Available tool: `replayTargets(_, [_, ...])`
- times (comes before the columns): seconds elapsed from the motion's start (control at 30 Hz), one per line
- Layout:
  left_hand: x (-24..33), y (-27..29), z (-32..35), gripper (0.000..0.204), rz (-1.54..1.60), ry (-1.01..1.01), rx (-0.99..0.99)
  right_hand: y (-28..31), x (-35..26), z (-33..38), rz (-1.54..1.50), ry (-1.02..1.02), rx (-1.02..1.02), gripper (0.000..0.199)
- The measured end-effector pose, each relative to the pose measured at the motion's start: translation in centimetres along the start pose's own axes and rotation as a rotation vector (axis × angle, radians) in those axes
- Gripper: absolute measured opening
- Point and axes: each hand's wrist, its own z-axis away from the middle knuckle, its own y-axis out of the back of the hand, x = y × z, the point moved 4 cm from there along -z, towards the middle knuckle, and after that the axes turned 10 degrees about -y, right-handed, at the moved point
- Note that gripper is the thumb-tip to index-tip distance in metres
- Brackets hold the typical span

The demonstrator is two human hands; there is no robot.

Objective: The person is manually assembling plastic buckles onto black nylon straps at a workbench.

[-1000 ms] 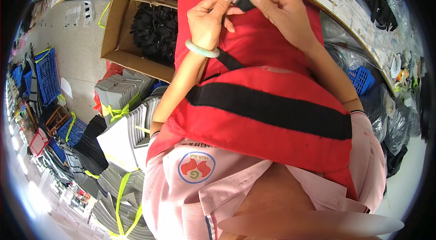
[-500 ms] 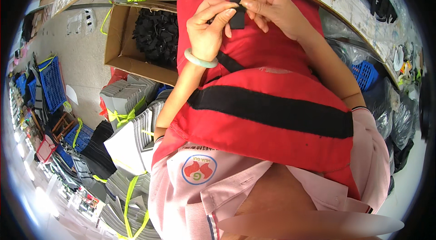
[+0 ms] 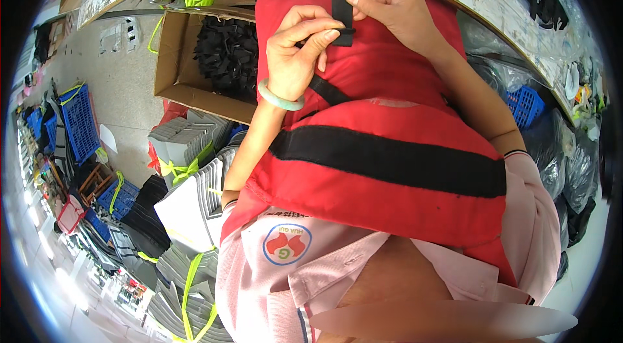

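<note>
Hands: left hand (image 3: pixel 295 57) & right hand (image 3: pixel 389 9) pinch black strap piece (image 3: pixel 342 18) on red padded cover (image 3: pixel 383 142)

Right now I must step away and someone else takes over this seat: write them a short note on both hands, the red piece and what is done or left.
Left hand: pinches the lower end of the short black strap piece.
Right hand: holds its upper edge.
The padded red fabric piece with black bands lies over the lap, the strap at its far end.
Done: strap placed against the red fabric.
Left: cannot tell whether it is fixed yet.
Open cardboard box of black pieces stands to the left.
</note>
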Motion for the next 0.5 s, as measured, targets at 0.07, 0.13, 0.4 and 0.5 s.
replayTargets(0.07, [0.6,0.3,0.3,0.013,-0.02,0.033,0.019,-0.5,0.9,-0.5,-0.031,0.01,0.011,0.01])
replayTargets(0.13, [1.4,1.1,0.7,0.012,-0.088,0.12,0.003,-0.7,2.1,-0.7,-0.16,0.028,0.024,0.014])
replayTargets(0.4, [3.2,17.0,6.7,0.023,-0.633,0.362,0.261,-3.4,4.1,1.2,0.09,-0.241,-0.371,0.035])
replayTargets(0.5, [1.9,17.1,4.8,0.024,-0.711,0.374,0.353,-3.0,4.8,1.7,0.337,-0.229,-0.387,0.026])
